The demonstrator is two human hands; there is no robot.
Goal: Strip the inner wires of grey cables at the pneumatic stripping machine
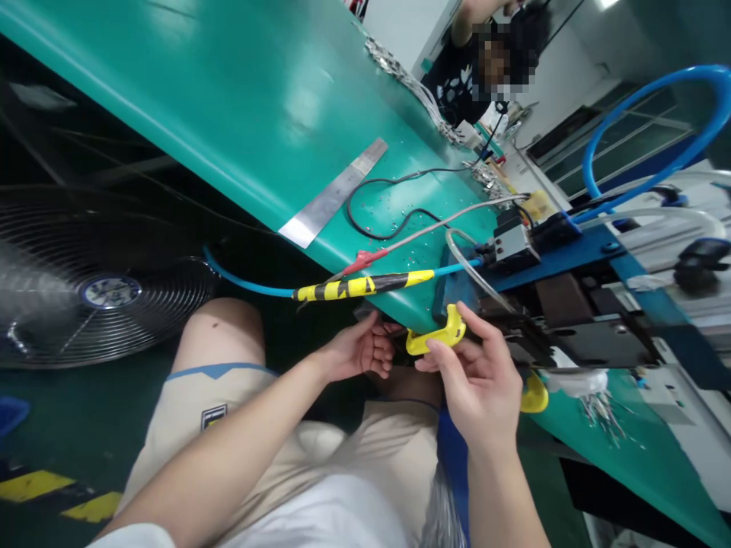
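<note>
My right hand (477, 380) pinches a small yellow plastic part (437, 337) between thumb and forefinger, just below the front edge of the green workbench (240, 99). My left hand (362, 350) is curled beside it, fingers closed near the same part; what it holds is hidden. A second yellow part (535, 394) shows behind my right hand, close to the blue and black machine (571, 289).
A blue air hose with yellow-black tape (359, 287) runs along the bench edge. A metal strip (331, 194), a black cable and small metal pieces lie on the bench. A floor fan (97, 289) stands at left. Another person (462, 68) sits at the far end.
</note>
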